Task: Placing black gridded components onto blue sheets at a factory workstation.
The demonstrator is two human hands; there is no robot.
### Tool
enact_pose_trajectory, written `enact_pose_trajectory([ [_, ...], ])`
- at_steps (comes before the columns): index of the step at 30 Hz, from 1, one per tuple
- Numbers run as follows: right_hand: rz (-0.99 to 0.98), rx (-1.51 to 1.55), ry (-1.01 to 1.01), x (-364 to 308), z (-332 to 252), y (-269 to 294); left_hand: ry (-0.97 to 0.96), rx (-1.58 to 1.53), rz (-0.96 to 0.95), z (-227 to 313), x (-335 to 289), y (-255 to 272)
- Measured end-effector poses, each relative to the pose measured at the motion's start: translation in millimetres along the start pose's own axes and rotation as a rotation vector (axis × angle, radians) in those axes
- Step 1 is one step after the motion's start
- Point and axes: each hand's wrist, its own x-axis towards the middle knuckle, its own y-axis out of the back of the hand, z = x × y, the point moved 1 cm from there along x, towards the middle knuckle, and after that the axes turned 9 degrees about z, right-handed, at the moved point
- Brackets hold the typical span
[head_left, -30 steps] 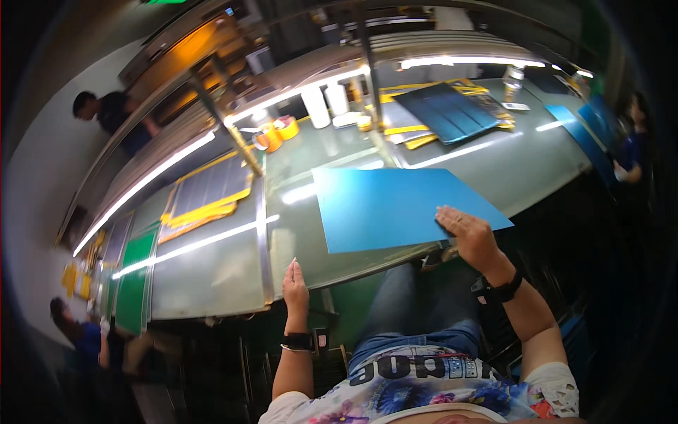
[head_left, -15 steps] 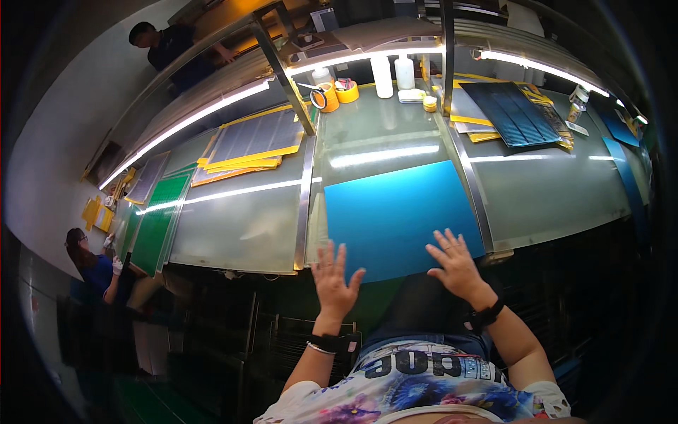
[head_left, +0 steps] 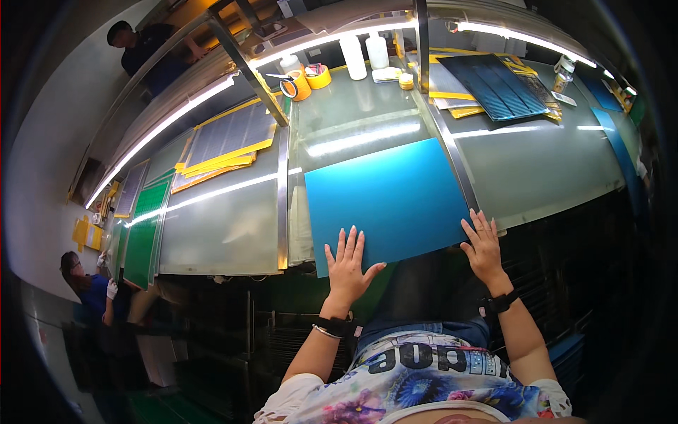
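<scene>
A flat blue sheet (head_left: 385, 198) lies on the frosted glass worktop (head_left: 353, 113), its near edge reaching past the front of the table. My left hand (head_left: 349, 267) is open, fingers spread over the sheet's near left part; whether it presses on it I cannot tell. At the sheet's near right corner is my right hand (head_left: 483, 247), also open, with its fingers stretched along the side edge. Neither hand grips anything. Both wrists carry black bands.
Yellow-edged screens (head_left: 226, 138) are stacked to the left, beside green panels (head_left: 147, 226). Tape rolls (head_left: 296, 86) and white bottles (head_left: 353, 58) stand at the back. A dark panel (head_left: 494, 86) tops another pile on the right. Two people work at the left.
My left hand has moved right, over the sheet. My right hand has shifted right to the sheet's corner. The whole view has turned slightly, moving the bench leftward in the picture.
</scene>
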Motion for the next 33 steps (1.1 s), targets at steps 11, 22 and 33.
enact_pose_trajectory([
  [11,-0.044,-0.002,-0.016,1,-2,7,-0.36,-0.286,-0.134,91,59,-35],
  [22,0.002,0.009,-0.032,6,-4,6,0.017,-0.033,0.067,33,83,-44],
  [33,0.294,-0.183,-0.221,39,166,5,-0.239,-0.061,0.058,54,83,-41],
])
